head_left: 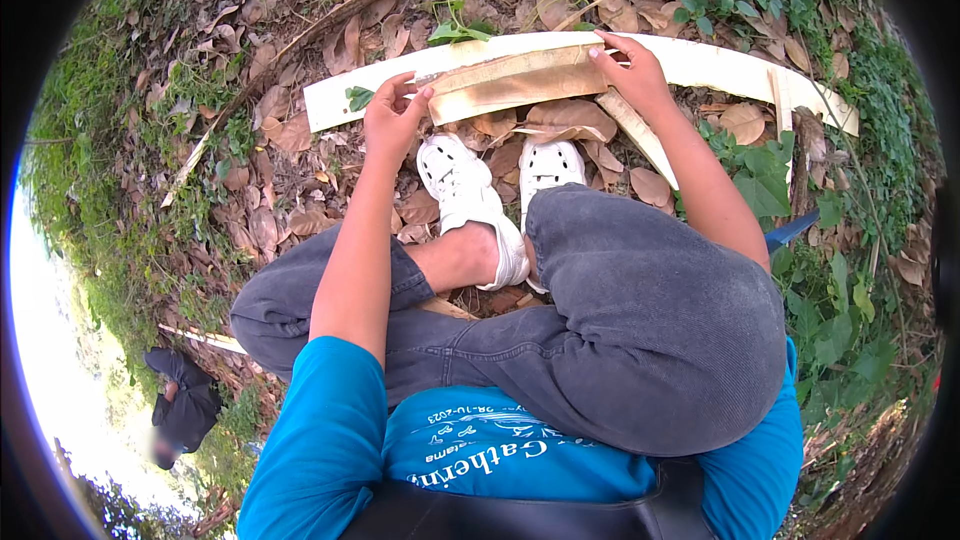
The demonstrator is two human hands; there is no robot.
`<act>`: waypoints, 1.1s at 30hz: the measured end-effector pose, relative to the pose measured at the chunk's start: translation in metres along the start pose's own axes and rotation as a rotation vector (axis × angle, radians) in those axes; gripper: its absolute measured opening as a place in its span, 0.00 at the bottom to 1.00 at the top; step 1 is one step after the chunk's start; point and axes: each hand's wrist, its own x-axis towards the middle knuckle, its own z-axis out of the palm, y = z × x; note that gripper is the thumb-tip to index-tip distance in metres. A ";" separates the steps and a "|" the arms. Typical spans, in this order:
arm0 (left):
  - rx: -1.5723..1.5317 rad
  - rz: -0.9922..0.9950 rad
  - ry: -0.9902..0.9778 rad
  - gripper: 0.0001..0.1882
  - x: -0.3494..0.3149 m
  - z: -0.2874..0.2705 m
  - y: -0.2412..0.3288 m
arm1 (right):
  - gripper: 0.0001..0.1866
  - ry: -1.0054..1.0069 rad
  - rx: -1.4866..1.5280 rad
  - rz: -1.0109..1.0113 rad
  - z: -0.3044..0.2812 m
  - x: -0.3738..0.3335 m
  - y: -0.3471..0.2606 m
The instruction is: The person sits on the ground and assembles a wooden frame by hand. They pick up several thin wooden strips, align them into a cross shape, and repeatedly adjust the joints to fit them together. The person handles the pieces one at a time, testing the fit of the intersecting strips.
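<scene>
A short piece of split wood (520, 85), pale with a rough brownish upper edge, lies crosswise between my hands, just beyond my shoes. My left hand (393, 118) pinches its left end, thumb on the near side and fingers curled at the far side. At the other end my right hand (633, 75) is closed on the corner, thumb and forefinger at the top edge. Behind the piece, a long pale plank (720, 65) rests on the leaves and appears curved in this view. Whether the piece touches the plank is hard to tell.
A narrow wood strip (640, 138) lies below my right wrist; another upright strip (782, 100) crosses the plank's right end. A long stick (290, 48) lies at left. Dry leaves and green plants cover the ground. A blue pointed object (793, 230) shows beside my right knee. A person (185, 405) is far left.
</scene>
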 end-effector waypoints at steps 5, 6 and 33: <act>-0.186 -0.281 -0.014 0.20 0.001 0.001 0.018 | 0.30 -0.042 0.013 0.063 -0.003 0.005 0.003; -0.209 -0.305 -0.006 0.20 0.002 0.001 0.019 | 0.31 -0.037 0.026 0.086 -0.001 0.005 0.003; -0.073 0.017 0.007 0.28 -0.002 0.007 0.009 | 0.25 0.064 0.083 -0.013 0.004 -0.003 -0.005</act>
